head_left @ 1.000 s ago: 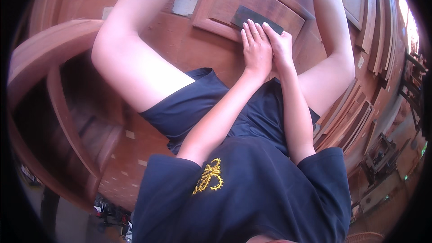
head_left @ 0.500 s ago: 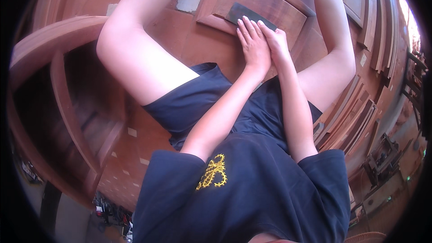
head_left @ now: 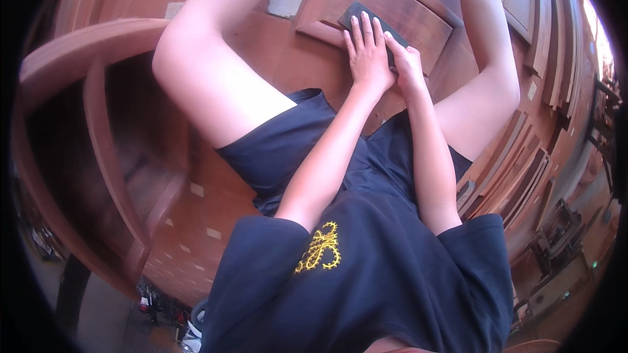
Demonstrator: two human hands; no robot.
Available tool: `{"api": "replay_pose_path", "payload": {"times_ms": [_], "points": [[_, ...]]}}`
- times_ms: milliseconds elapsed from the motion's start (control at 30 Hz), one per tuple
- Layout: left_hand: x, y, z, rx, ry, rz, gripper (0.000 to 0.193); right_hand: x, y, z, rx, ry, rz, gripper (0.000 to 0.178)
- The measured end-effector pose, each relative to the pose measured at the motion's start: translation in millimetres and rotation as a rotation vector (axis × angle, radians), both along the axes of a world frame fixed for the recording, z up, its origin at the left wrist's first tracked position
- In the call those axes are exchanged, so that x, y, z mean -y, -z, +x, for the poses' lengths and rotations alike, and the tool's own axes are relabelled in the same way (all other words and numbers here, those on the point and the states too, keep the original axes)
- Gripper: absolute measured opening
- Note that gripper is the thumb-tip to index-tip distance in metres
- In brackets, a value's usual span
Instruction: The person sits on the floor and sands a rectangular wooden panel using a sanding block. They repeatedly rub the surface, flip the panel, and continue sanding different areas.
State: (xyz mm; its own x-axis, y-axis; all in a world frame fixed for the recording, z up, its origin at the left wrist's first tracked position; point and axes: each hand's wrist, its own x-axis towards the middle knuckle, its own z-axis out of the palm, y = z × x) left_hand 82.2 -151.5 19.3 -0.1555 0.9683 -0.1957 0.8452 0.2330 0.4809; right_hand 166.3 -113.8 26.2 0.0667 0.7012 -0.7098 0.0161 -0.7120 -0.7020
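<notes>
A flat, rectangular pad (head_left: 358,8) is plain dark grey, with a slight green cast. The framed wooden panel (head_left: 409,10) beneath it is reddish brown, its face marked with fine grain and browner streaks. The tiled floor (head_left: 261,62) is terracotta orange-red, patterned with off-white squares (head_left: 286,0). The short-sleeved T-shirt (head_left: 399,268) is very dark navy, with a bright yellow scrolling motif (head_left: 320,248) edged in small dots on its chest; the shorts (head_left: 281,147) are also dark navy. A curved wooden frame (head_left: 98,36) is dusty reddish brown. Stacked wooden strips (head_left: 510,173) alternate pinkish tan and deeper red-brown.
</notes>
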Motion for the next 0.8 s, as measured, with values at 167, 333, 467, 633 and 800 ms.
{"api": "replay_pose_path", "payload": {"times_ms": [167,333,467,633,800], "points": [[-5.9,-8.6,-2.2,0.045,-0.019,-0.059,0.106,-11.9,4.6,1.4,0.035,-0.057,-0.036,0.036],[-9.3,-13.2,-25.0,0.003,-0.121,-0.130,0.105,-22.6,9.4,-24.6,0.064,-0.164,-0.023,0.040],[-5.8,-4.5,-18.0,-0.056,-0.104,-0.093,0.099,-9.5,3.6,-21.9,-0.005,-0.074,0.000,0.035],[-4.6,-10.1,4.2,0.048,-0.003,-0.098,0.096,-1.2,-8.1,3.5,0.032,0.037,-0.008,0.030],[-13.7,-7.7,-6.0,0.051,-0.040,-0.128,0.101,-13.2,18.0,-5.5,-0.029,0.038,-0.025,0.037]]}}
